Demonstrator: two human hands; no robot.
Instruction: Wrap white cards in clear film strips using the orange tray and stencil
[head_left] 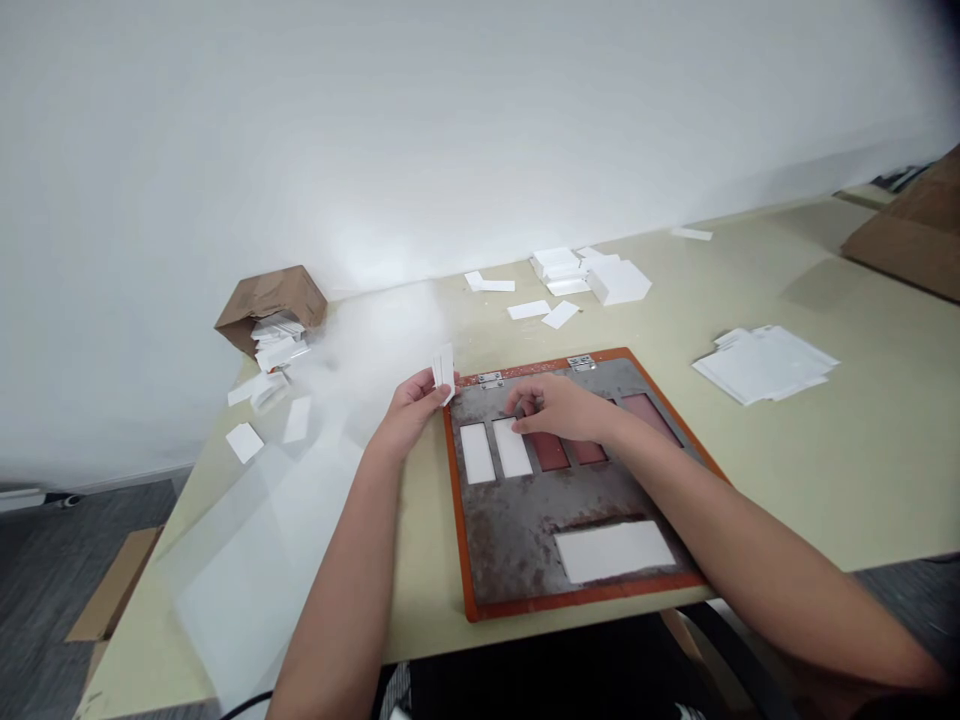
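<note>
Between the thumb and fingers of my left hand [418, 402] is a small fanned stack of white cards [443, 372], held upright by the board's upper left corner. My right hand [559, 408] is over the hinged metal plate [517, 535], fingers curled and a little apart from the thumb. Its thumb tip is at the upper edge of a white card [514, 448] lying in the second slot. Another white card [478, 453] fills the first slot. The slots farther right show a reddish base [551, 452], partly hidden by my right hand and forearm. A larger white card [615, 551] lies in the wide lower slot.
An orange-red board [463, 560] frames the plate. A tipped cardboard box [274, 292] spills white cards at the left. White stacks lie at the back [619, 281] and right [765, 363]. A translucent sheet [247, 570] covers the table's left side; a larger box [911, 235] stands far right.
</note>
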